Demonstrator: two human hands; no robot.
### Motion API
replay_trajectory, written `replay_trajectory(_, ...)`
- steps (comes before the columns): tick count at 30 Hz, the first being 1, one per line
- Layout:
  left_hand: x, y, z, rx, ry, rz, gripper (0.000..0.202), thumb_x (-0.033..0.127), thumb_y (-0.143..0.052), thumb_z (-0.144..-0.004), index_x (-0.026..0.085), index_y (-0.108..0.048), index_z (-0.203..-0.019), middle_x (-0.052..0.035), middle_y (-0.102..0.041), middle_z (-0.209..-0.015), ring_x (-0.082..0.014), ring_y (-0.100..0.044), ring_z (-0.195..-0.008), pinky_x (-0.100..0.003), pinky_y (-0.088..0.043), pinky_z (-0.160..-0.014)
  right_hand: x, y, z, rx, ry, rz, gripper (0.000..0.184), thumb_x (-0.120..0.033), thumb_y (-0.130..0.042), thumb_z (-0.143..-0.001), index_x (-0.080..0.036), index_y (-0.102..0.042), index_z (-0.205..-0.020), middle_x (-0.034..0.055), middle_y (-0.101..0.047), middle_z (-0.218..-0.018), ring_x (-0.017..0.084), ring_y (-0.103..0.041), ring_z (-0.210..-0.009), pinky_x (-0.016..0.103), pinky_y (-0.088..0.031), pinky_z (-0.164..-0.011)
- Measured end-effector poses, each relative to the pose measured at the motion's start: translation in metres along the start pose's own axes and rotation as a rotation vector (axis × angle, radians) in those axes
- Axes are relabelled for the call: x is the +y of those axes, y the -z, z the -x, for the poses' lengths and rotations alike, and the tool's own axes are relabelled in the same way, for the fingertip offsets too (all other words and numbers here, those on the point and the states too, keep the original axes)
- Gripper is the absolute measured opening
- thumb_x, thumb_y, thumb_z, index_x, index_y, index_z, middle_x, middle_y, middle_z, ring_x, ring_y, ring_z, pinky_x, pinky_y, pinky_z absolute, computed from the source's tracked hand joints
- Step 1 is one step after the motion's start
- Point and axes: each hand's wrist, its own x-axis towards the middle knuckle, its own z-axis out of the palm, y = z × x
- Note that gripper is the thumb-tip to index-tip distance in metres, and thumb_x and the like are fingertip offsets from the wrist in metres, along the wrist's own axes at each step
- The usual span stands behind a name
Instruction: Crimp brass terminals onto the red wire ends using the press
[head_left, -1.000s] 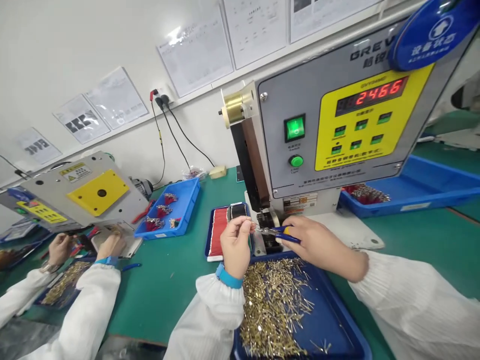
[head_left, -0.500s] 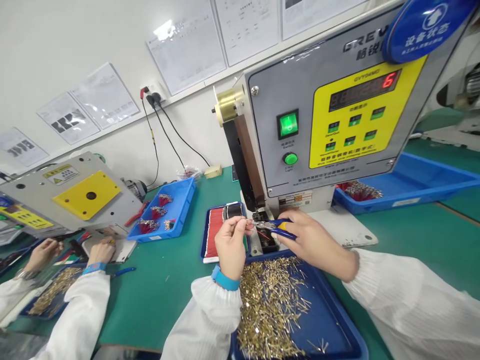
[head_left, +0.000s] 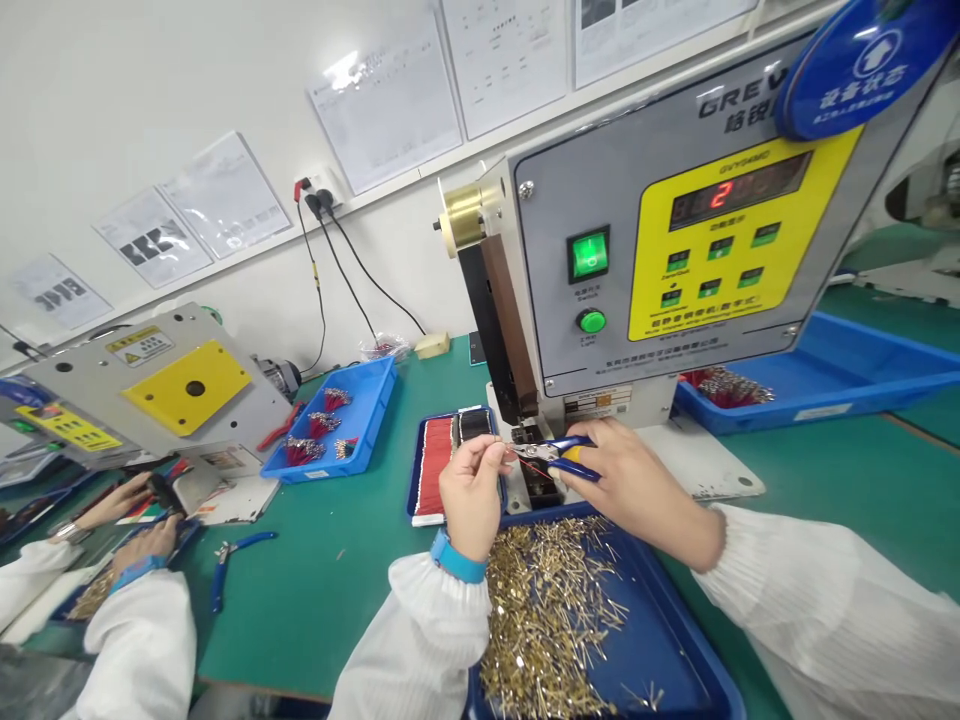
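Note:
My left hand (head_left: 472, 495), with a blue band at the wrist, pinches the end of a thin red wire (head_left: 534, 468) between thumb and fingertips. My right hand (head_left: 626, 475) is wrapped round the blue handles of a pair of cutting pliers (head_left: 574, 455). Their metal jaws point left and meet the work at my left fingertips; the exact contact is too small to make out. Both hands are in front of the grey crimping machine (head_left: 592, 340), close to its black feed guide. Below them, a dark blue tray (head_left: 660, 620) holds a heap of brass-coloured terminal pieces (head_left: 544, 620).
Behind my left hand lies a small tray with red wires (head_left: 439, 460) and black wires (head_left: 474, 424). Blue bins (head_left: 367, 420) with wire bundles stand left and right. At left, a co-worker's hands (head_left: 146, 540) are at another machine; loose blue-handled pliers (head_left: 221, 570) lie nearby.
The machine's red display digit has gone from 6 to 2. My hands keep nearly the same hold. The co-worker's near hand has shifted left and down, and loose pliers now show fully.

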Motion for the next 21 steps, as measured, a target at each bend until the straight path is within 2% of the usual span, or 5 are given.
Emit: replay_trajectory(21,0.0018,-0.0006,0.0007,-0.009,-0.029,-0.099,0.027,0.041,-0.066,-0.083,0.015,-0.069,-0.089,-0.0051,-0.072,-0.082,-0.0161,-0.068,-0.074,-0.026,-0.056,-0.068,-0.0013,0.0047,-0.0023,-0.01,-0.007,0.04,0.011,-0.024,-0.069,-0.085,-0.019,-0.075,-0.092,0.0122,-0.064,-0.1,0.028,-0.056,-0.09,0.044,-0.05,-0.079)
